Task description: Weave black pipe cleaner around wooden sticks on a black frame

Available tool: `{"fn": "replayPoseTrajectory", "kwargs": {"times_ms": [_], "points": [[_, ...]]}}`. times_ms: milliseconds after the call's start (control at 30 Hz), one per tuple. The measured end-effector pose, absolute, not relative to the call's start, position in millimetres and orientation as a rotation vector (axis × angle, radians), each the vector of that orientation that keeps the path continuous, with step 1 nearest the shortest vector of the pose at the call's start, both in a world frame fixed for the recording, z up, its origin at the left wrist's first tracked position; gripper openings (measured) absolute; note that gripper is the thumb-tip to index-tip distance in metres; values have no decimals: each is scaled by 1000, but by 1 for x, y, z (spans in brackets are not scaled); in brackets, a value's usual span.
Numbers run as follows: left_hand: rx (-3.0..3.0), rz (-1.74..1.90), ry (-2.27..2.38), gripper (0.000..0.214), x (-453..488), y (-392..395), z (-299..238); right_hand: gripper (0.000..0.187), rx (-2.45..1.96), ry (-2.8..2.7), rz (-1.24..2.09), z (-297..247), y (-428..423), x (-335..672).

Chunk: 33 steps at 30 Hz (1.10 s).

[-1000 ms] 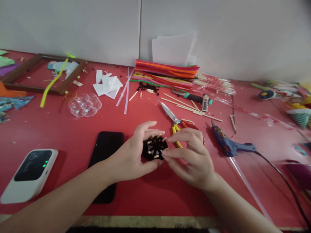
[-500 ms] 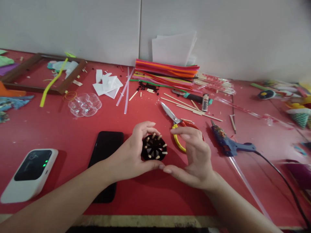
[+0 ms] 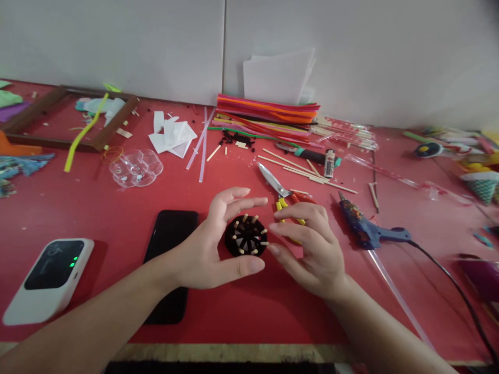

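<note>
A round black piece (image 3: pixel 246 237) with several short wooden sticks standing up around its edge rests on the red table. Spokes with pale gaps between them fill its middle. My left hand (image 3: pixel 222 241) curves around its left side, fingers and thumb spread apart, gripping nothing. On the other side is my right hand (image 3: pixel 312 244), its fingers parted and bent; the fingertips come close to the sticks on the right edge, and I cannot tell whether they touch. Scissors (image 3: pixel 283 192) with yellow and red handles lie beyond the right hand, which partly covers them.
A black phone (image 3: pixel 171 234) lies partly under my left forearm, with a white device (image 3: pixel 49 280) farther left. To the right sits a blue glue gun (image 3: pixel 362 228) with its cord. Wooden sticks (image 3: pixel 300 169), a lighter (image 3: pixel 329 163) and pipe cleaners (image 3: pixel 268 111) lie behind.
My hands have moved apart; the thumbs no longer meet in front of the black piece. The left fingers have straightened and the right fingers have bent. The piece looks nearly unmoved.
</note>
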<state>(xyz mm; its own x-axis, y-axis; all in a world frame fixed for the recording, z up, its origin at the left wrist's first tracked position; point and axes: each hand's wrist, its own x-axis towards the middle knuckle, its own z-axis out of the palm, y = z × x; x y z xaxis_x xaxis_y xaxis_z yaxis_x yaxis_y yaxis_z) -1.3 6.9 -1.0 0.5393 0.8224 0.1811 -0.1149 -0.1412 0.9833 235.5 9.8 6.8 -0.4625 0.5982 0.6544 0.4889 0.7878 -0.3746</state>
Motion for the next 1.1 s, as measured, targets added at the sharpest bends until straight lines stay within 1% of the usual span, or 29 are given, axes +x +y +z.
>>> {"fn": "replayPoseTrajectory", "kwargs": {"times_ms": [133, 400, 600, 900, 1000, 1100], "points": [[1464, 936, 678, 60, -4, 6, 1, 22, -784, -2139, 171, 9, 9, 235], [1493, 933, 699, 45, -2, 5, 2, 18, -789, -2165, 191, 7, 8, 235], [1559, 934, 695, 51, -1, 7, 0, 19, -809, -2165, 211, 6, 7, 233], [1580, 940, 676, 53, -2, 6, 0, 19, -809, -2162, 236, 7, 7, 235], [1589, 946, 688, 61, -4, 6, 1, 29, -789, -2126, 290, 7, 8, 238], [1698, 954, 694, 79, -6, 4, 0, 33, -811, -2065, 296, 7, 9, 240]]}}
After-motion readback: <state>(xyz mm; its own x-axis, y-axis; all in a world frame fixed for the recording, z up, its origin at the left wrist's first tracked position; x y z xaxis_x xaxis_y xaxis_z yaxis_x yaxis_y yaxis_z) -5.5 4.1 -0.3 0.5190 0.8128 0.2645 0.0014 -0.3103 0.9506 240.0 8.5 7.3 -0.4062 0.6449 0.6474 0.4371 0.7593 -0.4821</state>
